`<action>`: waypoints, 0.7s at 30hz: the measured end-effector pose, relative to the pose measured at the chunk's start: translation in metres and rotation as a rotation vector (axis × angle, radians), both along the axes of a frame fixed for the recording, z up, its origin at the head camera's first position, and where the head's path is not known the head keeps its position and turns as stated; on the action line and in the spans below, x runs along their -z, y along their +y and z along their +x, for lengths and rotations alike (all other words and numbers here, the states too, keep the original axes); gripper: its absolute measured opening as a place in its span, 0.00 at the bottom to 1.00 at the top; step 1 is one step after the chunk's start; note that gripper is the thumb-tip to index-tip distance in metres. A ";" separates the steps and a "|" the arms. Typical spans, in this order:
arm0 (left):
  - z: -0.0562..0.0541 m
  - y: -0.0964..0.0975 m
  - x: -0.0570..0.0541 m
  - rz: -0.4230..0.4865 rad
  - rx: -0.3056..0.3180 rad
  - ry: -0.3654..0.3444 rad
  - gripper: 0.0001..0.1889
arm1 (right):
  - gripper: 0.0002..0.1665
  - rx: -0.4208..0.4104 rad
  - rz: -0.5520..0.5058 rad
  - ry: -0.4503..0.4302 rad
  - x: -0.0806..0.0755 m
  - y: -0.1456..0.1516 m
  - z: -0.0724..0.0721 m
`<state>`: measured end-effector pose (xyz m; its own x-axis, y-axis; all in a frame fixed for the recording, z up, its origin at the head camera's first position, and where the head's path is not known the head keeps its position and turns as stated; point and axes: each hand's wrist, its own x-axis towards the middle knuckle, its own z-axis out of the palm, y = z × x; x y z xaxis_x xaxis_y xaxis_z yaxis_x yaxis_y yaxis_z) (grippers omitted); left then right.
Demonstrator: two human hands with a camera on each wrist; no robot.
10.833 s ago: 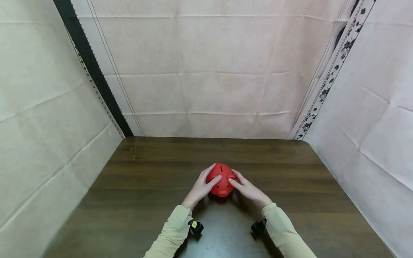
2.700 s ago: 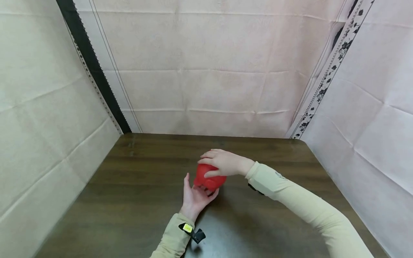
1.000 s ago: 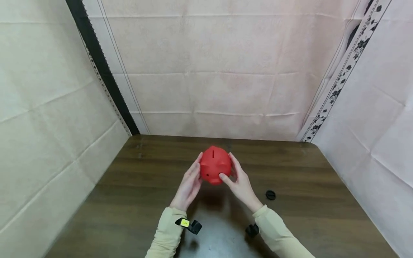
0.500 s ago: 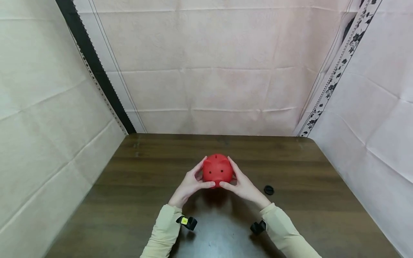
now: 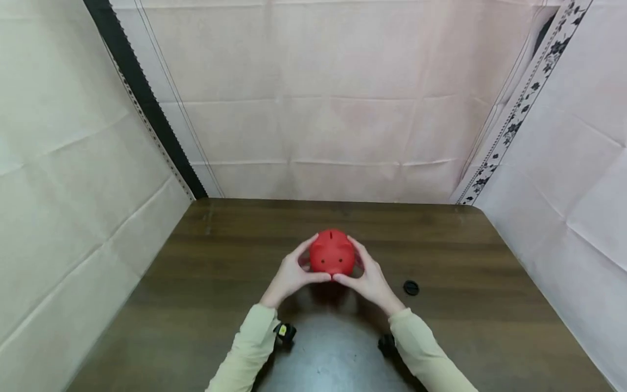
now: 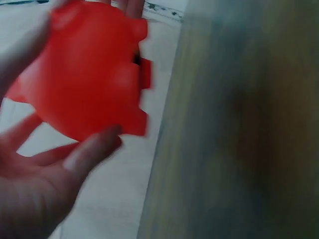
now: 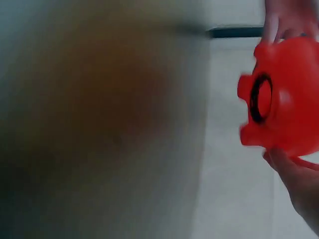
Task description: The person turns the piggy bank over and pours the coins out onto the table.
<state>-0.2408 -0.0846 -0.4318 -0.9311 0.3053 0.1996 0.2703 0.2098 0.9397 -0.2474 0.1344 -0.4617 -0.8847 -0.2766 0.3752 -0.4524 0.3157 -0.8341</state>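
A red piggy bank [image 5: 332,253] is held above the table between both hands, its snout toward me and the coin slot on top. My left hand [image 5: 294,277] grips its left side, fingers curved behind, thumb by the snout. From the other side my right hand [image 5: 367,275] holds it the same way, the two thumb tips almost meeting. In the right wrist view a black-rimmed round opening [image 7: 254,102] shows in its belly, between the stubby feet. To the right of the right hand, a round black stopper [image 5: 411,287] lies on the wood.
The dark wooden tabletop [image 5: 235,256] has rounded far corners. White cloth hangs behind it [image 5: 343,109] and along both sides, with a black strip at the left seam and a floral border at the right.
Earlier the piggy bank sat lower with no stopper on the table; then it was tipped over the left palm, right hand on top. Now it is level, the stopper lying at right.
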 end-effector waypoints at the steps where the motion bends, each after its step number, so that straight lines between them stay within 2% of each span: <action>1: -0.004 0.000 0.007 -0.015 -0.004 -0.050 0.46 | 0.52 0.007 0.017 -0.075 0.006 0.001 -0.003; 4: -0.015 0.001 0.021 -0.066 0.009 -0.076 0.47 | 0.52 0.011 0.029 -0.159 0.015 0.006 -0.007; 5: -0.017 0.002 0.023 -0.081 0.006 -0.063 0.46 | 0.52 0.010 0.028 -0.161 0.015 0.008 -0.007; 7: -0.018 0.003 0.019 -0.079 -0.008 -0.009 0.45 | 0.51 0.011 0.022 -0.121 0.009 0.009 -0.007; 8: -0.016 0.003 0.014 -0.072 -0.018 0.037 0.45 | 0.52 0.009 0.017 -0.074 0.004 0.009 -0.005; 10: -0.009 0.004 0.004 -0.034 -0.014 0.185 0.45 | 0.54 -0.014 -0.013 0.079 -0.008 0.009 0.000; 13: 0.000 0.009 -0.009 0.066 0.054 0.477 0.48 | 0.57 -0.043 -0.068 0.413 -0.022 0.011 0.008; 14: 0.001 0.010 -0.011 0.097 0.073 0.539 0.49 | 0.58 -0.034 -0.072 0.478 -0.024 0.011 0.007; 15: 0.000 0.012 -0.012 0.117 0.082 0.561 0.48 | 0.58 -0.019 -0.065 0.509 -0.024 0.010 0.006; 16: -0.002 0.012 -0.012 0.128 0.085 0.542 0.48 | 0.58 0.001 -0.052 0.506 -0.023 0.009 0.004; 17: -0.004 0.013 -0.009 0.128 0.078 0.493 0.48 | 0.57 0.024 -0.037 0.471 -0.019 0.009 0.000; 21: -0.017 0.013 0.017 0.060 0.022 0.174 0.47 | 0.57 0.078 0.061 0.182 0.002 0.011 -0.010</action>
